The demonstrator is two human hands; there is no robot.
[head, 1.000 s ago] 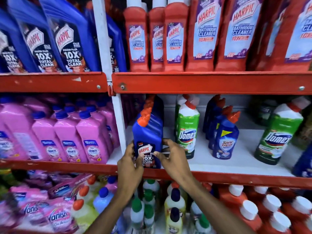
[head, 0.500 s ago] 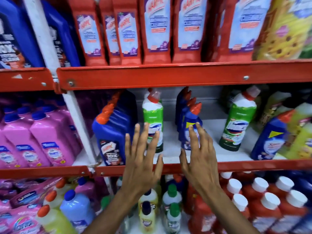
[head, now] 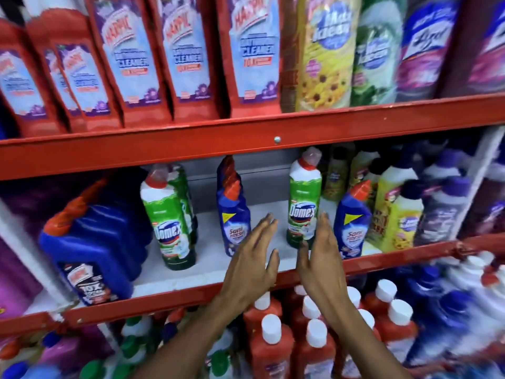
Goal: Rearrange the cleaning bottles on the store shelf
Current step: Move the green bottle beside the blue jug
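On the white middle shelf (head: 210,272) a green Domex bottle (head: 304,206) stands alone right of centre. My left hand (head: 252,258) is open just left of its base, my right hand (head: 322,258) open just right of it; both palms face inward and neither touches the bottle. A blue Sani Fresh row (head: 233,212) stands to the left, another Sani Fresh bottle (head: 352,220) to the right. Further left are a second green Domex bottle (head: 168,220) and a row of blue Harpic bottles (head: 93,242).
Red Harpic bathroom cleaner bottles (head: 180,50) fill the top shelf, with yellow, green and purple bottles beside them. Yellow and purple bottles (head: 399,214) crowd the middle shelf's right end. Red white-capped bottles (head: 273,348) stand below the red shelf lip (head: 164,299).
My hands let go of the blue Harpic bottle at the left and moved right, fingers spread, to either side of the single green Domex bottle. The view swung right.
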